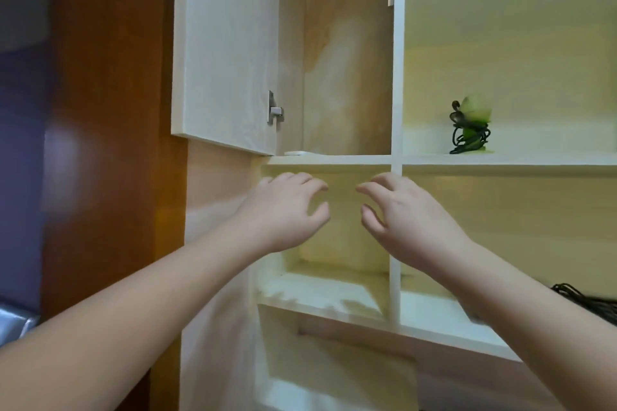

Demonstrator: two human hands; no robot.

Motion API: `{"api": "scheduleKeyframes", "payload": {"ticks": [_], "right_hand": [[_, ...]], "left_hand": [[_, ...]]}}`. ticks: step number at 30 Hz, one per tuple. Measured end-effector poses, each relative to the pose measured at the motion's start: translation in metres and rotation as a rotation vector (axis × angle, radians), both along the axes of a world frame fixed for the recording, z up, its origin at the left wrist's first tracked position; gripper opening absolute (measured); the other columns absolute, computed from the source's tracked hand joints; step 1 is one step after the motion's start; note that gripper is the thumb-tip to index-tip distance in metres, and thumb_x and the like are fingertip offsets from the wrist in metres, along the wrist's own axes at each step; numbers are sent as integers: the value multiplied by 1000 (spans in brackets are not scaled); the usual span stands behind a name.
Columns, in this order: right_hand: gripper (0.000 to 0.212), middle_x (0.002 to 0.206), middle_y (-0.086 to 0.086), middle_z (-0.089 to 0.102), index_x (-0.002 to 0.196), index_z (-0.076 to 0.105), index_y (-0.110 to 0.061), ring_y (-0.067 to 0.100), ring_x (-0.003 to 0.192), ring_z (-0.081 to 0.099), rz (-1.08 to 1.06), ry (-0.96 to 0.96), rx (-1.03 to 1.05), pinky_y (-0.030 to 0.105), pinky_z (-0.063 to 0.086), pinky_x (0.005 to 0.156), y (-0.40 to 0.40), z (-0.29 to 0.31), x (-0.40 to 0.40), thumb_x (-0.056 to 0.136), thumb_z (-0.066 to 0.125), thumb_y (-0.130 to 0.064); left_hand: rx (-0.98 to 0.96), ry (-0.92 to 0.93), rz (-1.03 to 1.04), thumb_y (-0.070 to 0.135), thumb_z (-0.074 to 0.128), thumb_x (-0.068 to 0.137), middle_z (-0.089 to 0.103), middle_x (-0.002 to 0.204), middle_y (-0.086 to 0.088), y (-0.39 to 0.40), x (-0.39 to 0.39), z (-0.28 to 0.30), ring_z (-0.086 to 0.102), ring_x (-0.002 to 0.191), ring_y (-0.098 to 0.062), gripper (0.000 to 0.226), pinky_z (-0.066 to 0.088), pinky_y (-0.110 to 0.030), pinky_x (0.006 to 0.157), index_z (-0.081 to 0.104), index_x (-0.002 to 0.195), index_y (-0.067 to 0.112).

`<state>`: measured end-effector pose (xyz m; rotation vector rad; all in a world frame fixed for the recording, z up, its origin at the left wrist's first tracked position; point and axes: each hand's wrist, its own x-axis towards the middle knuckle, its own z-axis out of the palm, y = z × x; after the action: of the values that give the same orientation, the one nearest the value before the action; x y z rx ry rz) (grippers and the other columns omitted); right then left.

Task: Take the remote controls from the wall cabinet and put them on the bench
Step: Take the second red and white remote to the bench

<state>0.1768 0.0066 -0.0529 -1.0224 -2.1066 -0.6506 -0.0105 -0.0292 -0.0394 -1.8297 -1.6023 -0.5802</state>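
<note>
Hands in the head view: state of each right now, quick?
Left hand: open, fingers loosely curled, holding nothing, raised below the open cabinet compartment.
Right hand: open, fingers loosely curled, holding nothing.
</note>
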Motion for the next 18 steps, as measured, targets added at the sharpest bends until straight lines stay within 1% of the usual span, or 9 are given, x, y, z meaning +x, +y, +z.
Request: {"api": "scheduleKeyframes", "payload": {"ticks": [4,7,9,12,15,18], "right_hand": [[42,134,1,47,135,47,-22,18,125,42,106,25,41,27,33,101,21,22,-1,95,42,-34],[43,136,1,46,137,45,-22,17,127,40,150,36,71,26,31,103,35,34,-10,96,41,-34],[42,136,1,46,137,45,-21,18,126,41,168,43,85,27,32,103,42,40,-17,97,40,-33],[38,134,2,48,135,47,-19,20,124,44,207,57,98,31,38,101,52,49,-31,99,37,-26],[38,133,3,46,138,43,-19,22,122,44,207,49,88,33,39,99,62,61,-40,101,32,-21],[40,133,4,45,140,40,-19,23,119,45,180,66,73,31,39,98,71,74,-47,100,32,-17]], "left_hand": [[101,44,32,46,35,94,41,144,12,12,-3,18,36,133,-11,46,27,-34,105,39,138,32],[115,76,65,47,34,94,41,144,10,25,-7,25,36,133,-12,48,29,-34,104,37,139,32],[124,80,81,47,34,94,45,141,9,36,-11,31,39,130,-13,48,32,-34,102,38,139,30],[125,49,79,44,35,95,49,135,7,51,-19,41,42,127,-16,46,37,-36,101,42,137,28],[122,15,62,41,34,96,51,133,3,67,-27,50,44,125,-18,44,39,-38,100,42,137,25],[54,-42,70,35,29,100,46,140,-2,83,-32,56,40,130,-22,47,35,-38,104,33,145,22]]}}
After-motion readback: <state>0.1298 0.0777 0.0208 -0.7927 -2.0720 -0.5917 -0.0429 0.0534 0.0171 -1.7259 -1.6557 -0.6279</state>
